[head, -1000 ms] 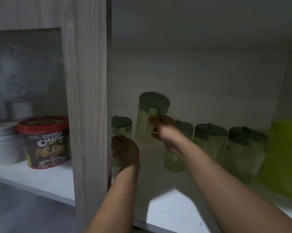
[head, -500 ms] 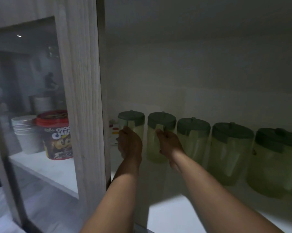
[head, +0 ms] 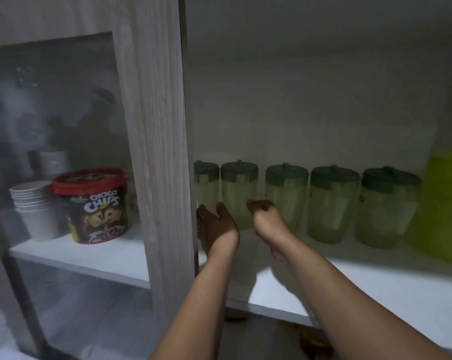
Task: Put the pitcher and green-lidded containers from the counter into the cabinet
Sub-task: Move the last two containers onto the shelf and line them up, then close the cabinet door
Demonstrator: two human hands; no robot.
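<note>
Several pale containers with dark green lids stand upright in a row at the back of the white cabinet shelf [head: 362,289]. My left hand [head: 215,224] is open at the foot of the leftmost container [head: 206,185], which the door frame half hides. Just in front of the second container [head: 238,193] is my right hand [head: 265,215], fingers loosely curled and holding nothing. Three more containers [head: 331,203] follow to the right. At the far right edge stands the yellow-green pitcher [head: 448,209], blurred.
A wood-grain door frame [head: 154,152] stands close to my left wrist. Behind its glass pane sit a red-lidded Choco Chips tub [head: 96,206] and a stack of white cups [head: 33,203]. The shelf's front strip lies bare in front of the row.
Both hands have let go of the two left containers and dropped back toward the shelf front. One second ago the right hand still held its container in the air.
</note>
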